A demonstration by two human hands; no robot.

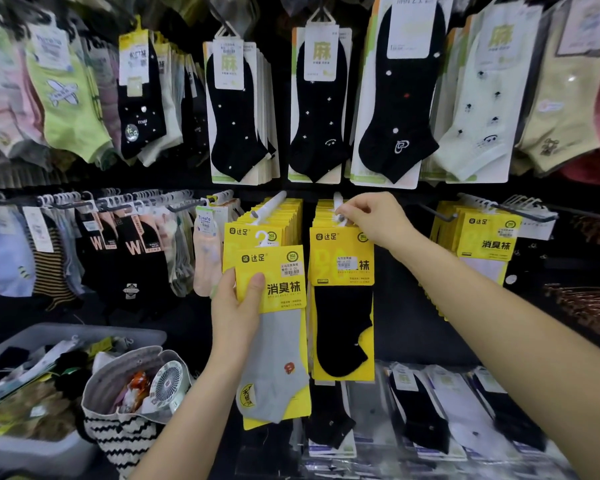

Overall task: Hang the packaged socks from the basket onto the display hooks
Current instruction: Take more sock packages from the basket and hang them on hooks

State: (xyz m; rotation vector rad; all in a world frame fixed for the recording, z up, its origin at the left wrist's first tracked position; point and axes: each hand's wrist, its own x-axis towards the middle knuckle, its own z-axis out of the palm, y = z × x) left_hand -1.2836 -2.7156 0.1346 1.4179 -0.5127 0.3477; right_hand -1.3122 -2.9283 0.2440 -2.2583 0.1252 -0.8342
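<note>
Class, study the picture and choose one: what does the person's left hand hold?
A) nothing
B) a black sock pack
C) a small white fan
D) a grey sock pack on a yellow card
D: the left hand grips the yellow card of the grey sock pack; the right hand pinches the black sock pack's hanger.

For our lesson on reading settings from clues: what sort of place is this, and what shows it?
Probably a shop's sock aisle: carded black socks hang on display hooks, the grey sock pack in the left hand carries a price sticker, and a basket holds more stock.
</note>
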